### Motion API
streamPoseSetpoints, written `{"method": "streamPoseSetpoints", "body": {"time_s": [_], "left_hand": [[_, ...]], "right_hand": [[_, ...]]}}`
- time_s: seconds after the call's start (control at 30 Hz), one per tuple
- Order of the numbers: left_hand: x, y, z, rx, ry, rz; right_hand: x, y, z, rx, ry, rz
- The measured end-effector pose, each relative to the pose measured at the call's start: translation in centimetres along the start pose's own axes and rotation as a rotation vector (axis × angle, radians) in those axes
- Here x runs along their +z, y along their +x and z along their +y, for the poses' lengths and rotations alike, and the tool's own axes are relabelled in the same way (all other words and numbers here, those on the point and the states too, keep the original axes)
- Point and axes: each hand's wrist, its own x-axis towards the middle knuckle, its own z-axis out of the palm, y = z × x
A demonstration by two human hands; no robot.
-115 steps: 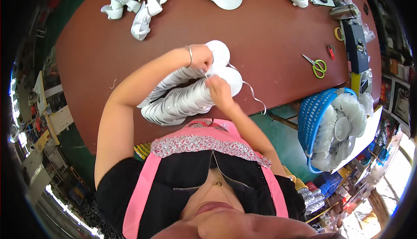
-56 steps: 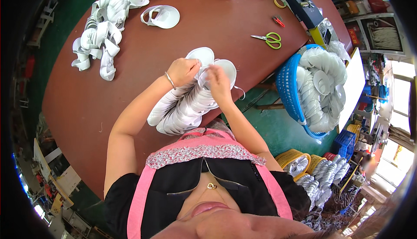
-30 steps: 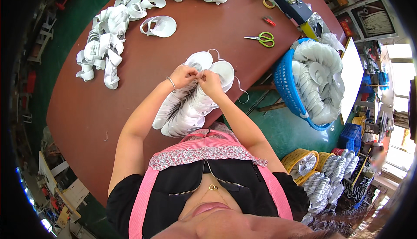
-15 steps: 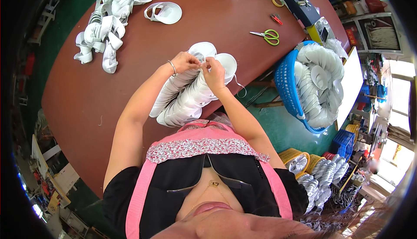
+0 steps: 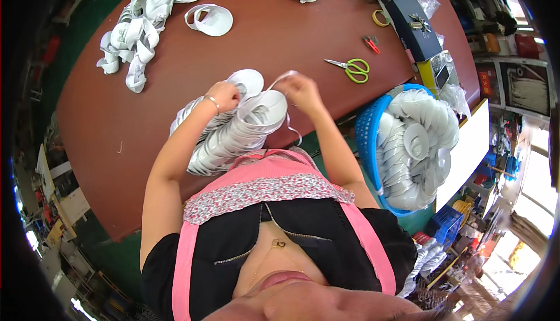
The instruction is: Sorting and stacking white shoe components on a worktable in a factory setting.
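Note:
Two long stacks of nested white sun visors lie side by side on the table's near edge, a right stack (image 5: pixel 236 137) and a left stack (image 5: pixel 248 82). My left hand (image 5: pixel 223 95) rests against the left stack's far end with its fingers curled; what they grip is hidden. Just beyond the right stack, my right hand (image 5: pixel 301 92) is raised and pinches a white strip (image 5: pixel 282 79), which stretches toward the stacks. A loose white tail hangs below that hand over the table edge.
A single visor (image 5: pixel 214 21) and a visor heap (image 5: pixel 140 35) lie farther left on the brown table (image 5: pixel 280 35). Green-handled scissors (image 5: pixel 354 70), red snips (image 5: pixel 371 44), a tape roll (image 5: pixel 380 18) and a dark box (image 5: pixel 413 28) are to the right. A blue basket (image 5: pixel 366 140) holds more visors.
My hands have moved apart from where they met at the stacks' far end. The right one has drawn the strip up and to the right. The view has shifted slightly.

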Motion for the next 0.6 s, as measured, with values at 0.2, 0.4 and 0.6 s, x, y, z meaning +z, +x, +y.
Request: {"method": "streamPoseSetpoints", "body": {"time_s": [0.2, 0.4, 0.6], "left_hand": [[0.5, -3.0, 1.9, 0.138, -0.202, 0.509], [2.1, -6.9, 9.2, -0.035, 0.006, 0.614], [3.2, -7.0, 15.0, -0.019, -0.397, 0.688]], "right_hand": [[-17.2, 2.6, 12.9, 0.042, -1.193, 0.474], [-20.1, 4.2, 13.6, 0.104, -1.345, 0.168], [-12.3, 4.6, 3.4, -0.215, -0.58, -0.158]]}}
